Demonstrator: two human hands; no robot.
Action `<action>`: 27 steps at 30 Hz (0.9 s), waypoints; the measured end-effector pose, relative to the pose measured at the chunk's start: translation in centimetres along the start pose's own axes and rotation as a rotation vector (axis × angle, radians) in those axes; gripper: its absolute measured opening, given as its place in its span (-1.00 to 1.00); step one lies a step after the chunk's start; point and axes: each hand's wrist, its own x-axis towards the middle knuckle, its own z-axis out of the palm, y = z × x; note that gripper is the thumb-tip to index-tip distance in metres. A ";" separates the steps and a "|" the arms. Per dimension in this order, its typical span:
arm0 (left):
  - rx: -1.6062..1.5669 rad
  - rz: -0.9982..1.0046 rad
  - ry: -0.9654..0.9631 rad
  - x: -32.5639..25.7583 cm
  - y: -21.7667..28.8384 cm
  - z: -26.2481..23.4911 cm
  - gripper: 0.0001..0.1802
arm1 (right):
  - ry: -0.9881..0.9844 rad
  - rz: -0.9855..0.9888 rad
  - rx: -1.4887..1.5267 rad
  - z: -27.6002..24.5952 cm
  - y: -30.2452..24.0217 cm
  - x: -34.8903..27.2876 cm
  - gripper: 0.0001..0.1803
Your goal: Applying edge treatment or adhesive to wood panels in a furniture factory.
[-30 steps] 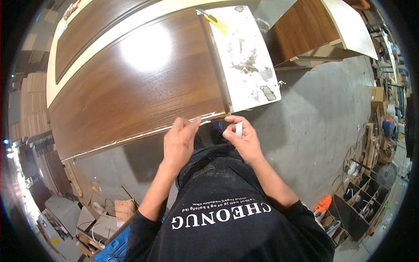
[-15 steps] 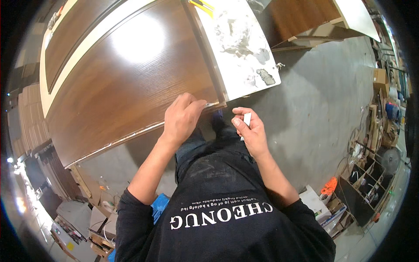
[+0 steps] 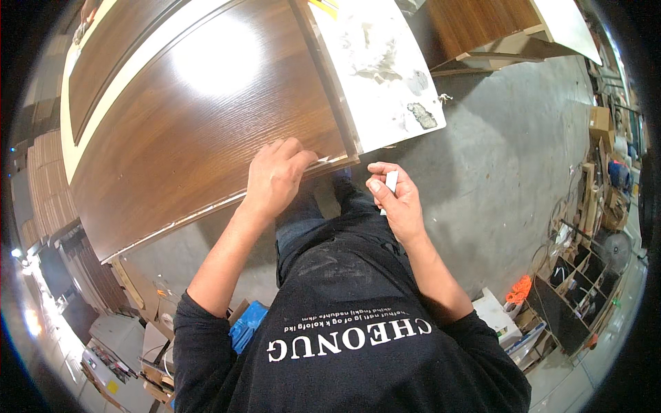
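A dark brown wood-grain panel (image 3: 206, 131) lies flat in front of me, with a thin whitish strip (image 3: 322, 160) along its near edge. My left hand (image 3: 275, 177) is at that edge near the right corner, fingers curled down and thumb and fingertips pinched together where the strip's end shows. The curled hand partly hides what it pinches. Just off the panel's corner, my right hand (image 3: 401, 205) holds a small flat white piece (image 3: 391, 182) between thumb and fingers. Its lower end shows below the thumb.
To the panel's right is a white board (image 3: 375, 76) with crumpled whitish film and a dark smudge. Yellow-handled tools (image 3: 323, 7) lie at its far end. Another brown panel unit (image 3: 482, 31) stands at far right. A divided black organiser (image 3: 575, 296) and orange bundle (image 3: 518, 290) sit at lower right.
My left hand has slid a little left along the panel's near edge, leaving more of the whitish strip's end visible. My right hand has barely moved and still holds the white piece.
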 end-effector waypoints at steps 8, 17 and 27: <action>0.028 -0.036 -0.028 -1.4 -0.9 -0.8 -0.89 | -0.001 0.004 -0.019 0.3 0.3 0.1 -0.70; -0.038 -0.161 -0.029 -3.1 -1.2 -1.7 -0.90 | -0.002 0.022 -0.013 0.3 0.5 0.5 -0.73; -0.035 -0.209 0.093 -3.8 -0.7 -0.6 -0.89 | -0.022 -0.014 -0.072 0.3 0.6 0.8 -0.70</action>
